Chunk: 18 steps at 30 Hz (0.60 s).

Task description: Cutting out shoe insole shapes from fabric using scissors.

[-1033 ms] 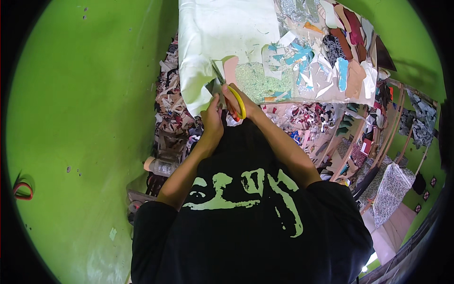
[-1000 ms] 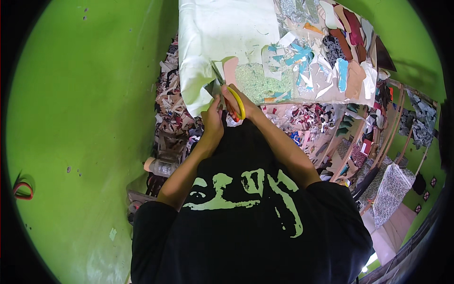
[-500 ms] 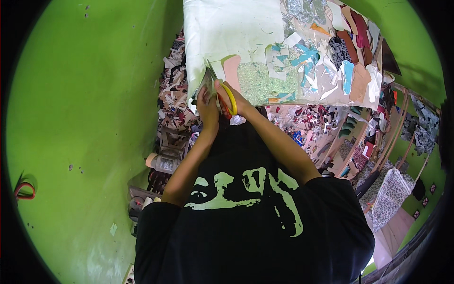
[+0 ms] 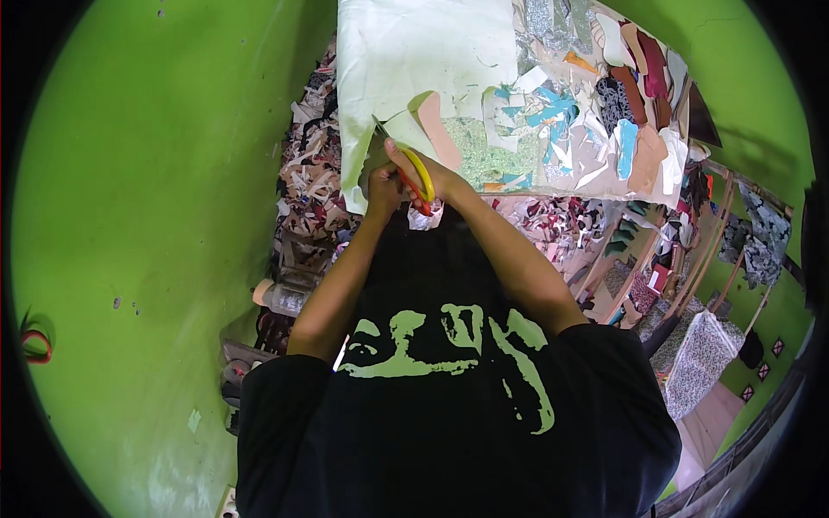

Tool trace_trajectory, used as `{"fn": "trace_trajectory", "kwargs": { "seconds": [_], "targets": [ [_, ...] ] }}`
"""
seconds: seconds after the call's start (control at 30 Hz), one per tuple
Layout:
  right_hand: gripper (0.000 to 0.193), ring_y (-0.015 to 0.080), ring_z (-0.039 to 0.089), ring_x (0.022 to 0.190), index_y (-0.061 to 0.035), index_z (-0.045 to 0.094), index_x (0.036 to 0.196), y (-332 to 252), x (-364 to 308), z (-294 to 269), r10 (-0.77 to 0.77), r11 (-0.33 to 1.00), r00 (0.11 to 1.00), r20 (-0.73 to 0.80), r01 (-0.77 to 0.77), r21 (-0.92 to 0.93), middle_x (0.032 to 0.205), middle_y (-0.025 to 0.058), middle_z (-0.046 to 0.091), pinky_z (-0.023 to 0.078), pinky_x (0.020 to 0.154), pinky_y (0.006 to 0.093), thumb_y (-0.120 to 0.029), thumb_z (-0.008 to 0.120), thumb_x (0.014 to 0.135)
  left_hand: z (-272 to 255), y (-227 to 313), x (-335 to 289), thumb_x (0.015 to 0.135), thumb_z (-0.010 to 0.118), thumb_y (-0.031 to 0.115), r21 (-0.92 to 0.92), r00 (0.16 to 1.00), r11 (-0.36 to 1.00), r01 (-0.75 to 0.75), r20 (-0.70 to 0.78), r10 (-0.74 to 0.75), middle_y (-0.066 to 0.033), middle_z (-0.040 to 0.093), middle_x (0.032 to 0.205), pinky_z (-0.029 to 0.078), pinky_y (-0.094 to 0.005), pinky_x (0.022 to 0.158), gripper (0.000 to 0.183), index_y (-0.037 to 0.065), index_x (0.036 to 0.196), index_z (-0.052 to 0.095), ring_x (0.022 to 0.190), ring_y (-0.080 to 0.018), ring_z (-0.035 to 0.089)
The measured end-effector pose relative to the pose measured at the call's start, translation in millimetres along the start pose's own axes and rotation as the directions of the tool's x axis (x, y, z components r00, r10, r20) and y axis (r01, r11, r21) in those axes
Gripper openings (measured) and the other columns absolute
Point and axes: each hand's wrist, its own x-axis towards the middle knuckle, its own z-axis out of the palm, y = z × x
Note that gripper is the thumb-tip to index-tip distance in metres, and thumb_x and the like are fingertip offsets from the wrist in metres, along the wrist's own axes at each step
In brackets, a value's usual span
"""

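Observation:
My right hand (image 4: 420,177) is closed round the yellow and red handles of a pair of scissors (image 4: 420,170). Their blades (image 4: 380,128) point away from me over a pale, whitish-green sheet of material (image 4: 414,52), at its near left part. Close beside the scissors, my left hand (image 4: 382,190) has its fingers curled at the sheet's near edge; what they grip is hidden. A darker, greyish patch shows between that hand and the blades. Right of the blades lies a flat, pinkish shaped piece (image 4: 440,134), tilted, on the sheet.
Cut shapes and scraps (image 4: 553,112) cover the tabletop's right side. Heaped offcuts (image 4: 311,164) fill the space left of the table, against a green wall (image 4: 147,216). Red-handled scissors (image 4: 36,345) hang on that wall. Wooden racks (image 4: 691,259) with material stand at right.
The left hand's fingers, stretched toward the blades before, are now curled nearer me. The pinkish piece has tilted, its near end swinging right. The scissors have shifted slightly.

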Motion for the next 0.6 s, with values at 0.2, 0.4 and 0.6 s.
{"fn": "trace_trajectory", "kwargs": {
  "seconds": [0.2, 0.4, 0.6],
  "targets": [
    [0.095, 0.0154, 0.050, 0.041, 0.0016, 0.059, 0.087, -2.7, 5.1, 9.4, 0.035, 0.994, 0.993, -0.116, -0.023, 0.104, 0.054, 0.0051, 0.046, 0.044, 0.040, 0.0298, -0.088, 0.027, 0.084, 8.9, 18.7, -6.7, 0.090, 0.054, -0.004, -0.232, 0.997, 0.973, -0.008, 0.070, 0.025, -0.0006, 0.063, 0.071, 0.050, -0.0248, 0.061, 0.015, 0.002, 0.087, 0.068, 0.064, -0.0103, 0.061],
    [0.083, 0.0146, 0.045, 0.037, -0.0061, 0.049, 0.066, -4.4, 1.9, 16.7, 0.050, 0.970, 0.985, -0.166, -0.009, 0.244, 0.049, 0.0037, 0.042, 0.039, 0.037, 0.0289, -0.084, 0.031, 0.087, -12.1, 0.7, -3.5, 0.092, 0.053, -0.002, -0.334, 0.971, 0.933, 0.130, 0.235, -0.052, -0.0024, 0.064, 0.075, 0.051, -0.0271, 0.059, 0.014, 0.004, 0.086, 0.063, 0.064, -0.0124, 0.062],
    [0.077, 0.0142, 0.043, 0.035, -0.0075, 0.047, 0.061, -7.6, -3.3, 12.6, 0.010, 0.972, 0.977, -0.214, 0.041, 0.233, 0.048, 0.0035, 0.042, 0.036, 0.034, 0.0288, -0.079, 0.040, 0.089, 6.1, -13.8, -9.0, 0.091, 0.059, 0.007, -0.230, 0.974, 0.973, 0.014, 0.223, 0.038, -0.0023, 0.065, 0.084, 0.052, -0.0249, 0.070, 0.010, 0.004, 0.100, 0.062, 0.076, -0.0112, 0.064]
  ]
}}
